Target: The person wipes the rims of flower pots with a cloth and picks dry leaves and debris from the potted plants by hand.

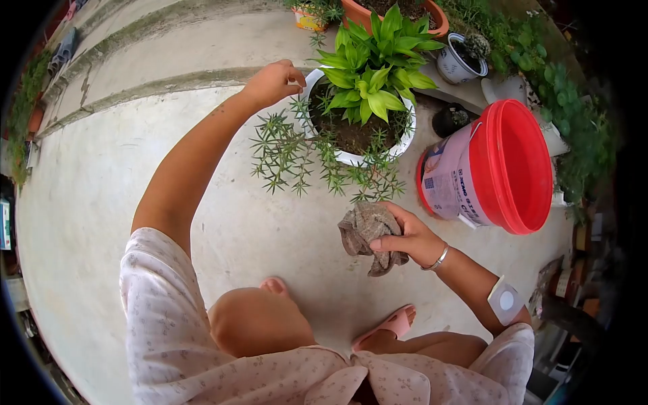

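My left hand [275,84] is beside the upper left rim of a white pot [312,79], its fingers curled inward; whether it pinches anything does not show. Bright green leaves [378,67] rise from the pot's soil, and thin spiky stems [287,152] trail over its front and left rim. Below the pot, my right hand [412,237] is closed on a crumpled brown-grey cloth [371,233], held above the floor. A bracelet circles the right wrist.
A red and white bucket [472,169] stands tilted in view at the right. Behind are an orange planter [435,19], a small white pot [455,67] and a black pot [447,121]. Concrete steps [155,50] run across the upper left. Greenery lines the right edge.
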A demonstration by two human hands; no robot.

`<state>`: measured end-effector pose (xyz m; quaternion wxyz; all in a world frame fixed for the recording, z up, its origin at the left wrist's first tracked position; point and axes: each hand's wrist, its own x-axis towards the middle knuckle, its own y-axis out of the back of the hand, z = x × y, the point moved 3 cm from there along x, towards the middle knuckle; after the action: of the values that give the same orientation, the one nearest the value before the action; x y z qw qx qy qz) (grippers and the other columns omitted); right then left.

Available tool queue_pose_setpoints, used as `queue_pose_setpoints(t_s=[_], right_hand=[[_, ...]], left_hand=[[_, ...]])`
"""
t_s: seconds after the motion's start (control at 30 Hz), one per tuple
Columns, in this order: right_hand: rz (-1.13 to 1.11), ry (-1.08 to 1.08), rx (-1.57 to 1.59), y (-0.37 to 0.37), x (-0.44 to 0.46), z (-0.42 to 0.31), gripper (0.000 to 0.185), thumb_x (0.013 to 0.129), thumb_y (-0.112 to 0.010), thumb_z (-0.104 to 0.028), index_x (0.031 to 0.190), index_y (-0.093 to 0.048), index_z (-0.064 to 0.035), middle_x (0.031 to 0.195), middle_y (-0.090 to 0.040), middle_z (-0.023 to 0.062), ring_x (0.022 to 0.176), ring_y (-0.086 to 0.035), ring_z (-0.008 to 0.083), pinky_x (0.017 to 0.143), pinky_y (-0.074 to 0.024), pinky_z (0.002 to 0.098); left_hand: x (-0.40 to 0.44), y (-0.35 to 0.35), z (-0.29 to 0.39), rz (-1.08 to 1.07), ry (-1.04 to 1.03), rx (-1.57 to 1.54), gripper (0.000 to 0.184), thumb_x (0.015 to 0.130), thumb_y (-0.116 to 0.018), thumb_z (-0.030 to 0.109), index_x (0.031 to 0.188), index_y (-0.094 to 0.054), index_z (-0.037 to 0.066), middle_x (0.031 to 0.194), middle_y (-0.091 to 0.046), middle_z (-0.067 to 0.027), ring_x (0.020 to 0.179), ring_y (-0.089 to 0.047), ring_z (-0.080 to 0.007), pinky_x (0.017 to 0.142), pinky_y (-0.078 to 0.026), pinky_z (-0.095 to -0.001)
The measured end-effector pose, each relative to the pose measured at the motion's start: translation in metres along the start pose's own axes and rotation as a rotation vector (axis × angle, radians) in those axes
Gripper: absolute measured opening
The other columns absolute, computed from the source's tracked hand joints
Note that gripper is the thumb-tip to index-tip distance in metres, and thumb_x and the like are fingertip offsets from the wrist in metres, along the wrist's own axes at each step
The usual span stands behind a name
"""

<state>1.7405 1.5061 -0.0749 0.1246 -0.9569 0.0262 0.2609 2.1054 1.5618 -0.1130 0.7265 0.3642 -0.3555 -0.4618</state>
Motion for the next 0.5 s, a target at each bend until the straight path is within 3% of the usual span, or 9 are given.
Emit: queue_pose_setpoints(t_s=[0.1,0.27,0.37,0.5], right_hand=[[0.038,0.053,0.036,-0.008,0.021,-0.023,0.065,0.075,-0.07,-0.012,0.131,-0.04,-0.0006,0.115,-0.056,0.0061,0.106,-0.052,0.0139,0.093,-0.0404,0.0289],[0.066,0.138,0.143,-0.033,0.034,-0.036,0.067,0.074,-0.069,-0.013,0.133,-0.039,0.0004,0.117,-0.056,0.0081,0.107,-0.053,0.0162,0.095,-0.0395,0.0302],[0.075,0.111,0.181,-0.04,0.04,-0.027,0.071,0.072,-0.071,-0.012,0.133,-0.038,0.0002,0.119,-0.055,0.0086,0.109,-0.052,0.0172,0.097,-0.0382,0.031],[0.091,0.161,0.188,-0.042,0.049,-0.027,0.065,0.077,-0.071,-0.018,0.131,-0.04,0.0,0.115,-0.057,0.0071,0.104,-0.054,0.0147,0.091,-0.0423,0.0292]], left_hand=[[0.016,-0.03,-0.001,-0.095,-0.048,0.068,0.017,0.076,-0.063,0.02,0.091,-0.069,0.014,0.09,-0.061,-0.0126,0.089,-0.061,-0.0284,0.077,-0.049,-0.0396],[0.032,-0.051,-0.01,-0.164,0.191,0.208,0.017,0.078,-0.057,0.016,0.09,-0.066,0.009,0.096,-0.065,-0.0148,0.092,-0.062,-0.0318,0.078,-0.049,-0.0414],[0.032,-0.058,-0.003,-0.186,0.044,0.415,0.017,0.08,-0.059,0.02,0.088,-0.065,0.006,0.088,-0.065,-0.0154,0.085,-0.062,-0.0337,0.074,-0.049,-0.042],[0.021,-0.053,-0.019,-0.01,0.086,0.111,0.022,0.081,-0.061,0.026,0.083,-0.065,0.005,0.084,-0.065,-0.0147,0.075,-0.062,-0.0334,0.068,-0.049,-0.0414]])
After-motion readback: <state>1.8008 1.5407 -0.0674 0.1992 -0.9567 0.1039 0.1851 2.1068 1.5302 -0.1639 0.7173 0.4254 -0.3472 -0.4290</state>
